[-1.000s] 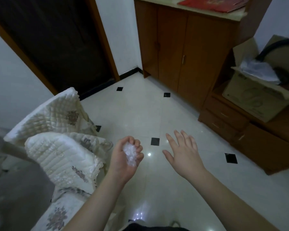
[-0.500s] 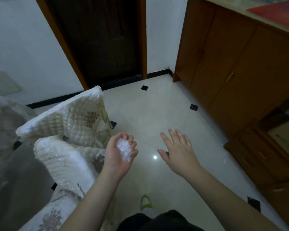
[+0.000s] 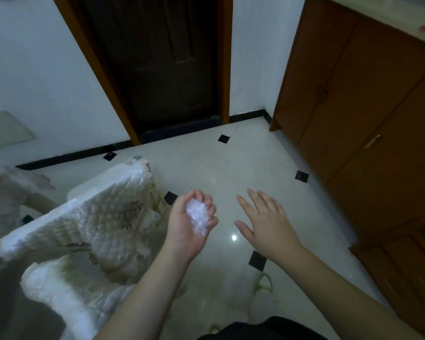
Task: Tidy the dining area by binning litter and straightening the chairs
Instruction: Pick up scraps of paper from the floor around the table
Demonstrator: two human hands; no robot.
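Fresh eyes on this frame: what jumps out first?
The left hand, at centre, is curled around a crumpled white wad of litter, while the right hand beside it is open and empty. At lower left stand chairs with quilted white covers; a dark door fills the top centre.

- Our left hand (image 3: 189, 225) is cupped palm-up around a crumpled white wad of litter (image 3: 198, 218).
- Our right hand (image 3: 268, 223) hangs beside it, fingers spread, holding nothing, over the pale tiled floor (image 3: 206, 168).
- Quilted chair covers (image 3: 93, 217) sit left; a dark door (image 3: 157, 62) and wooden cabinet (image 3: 366, 94) stand ahead.
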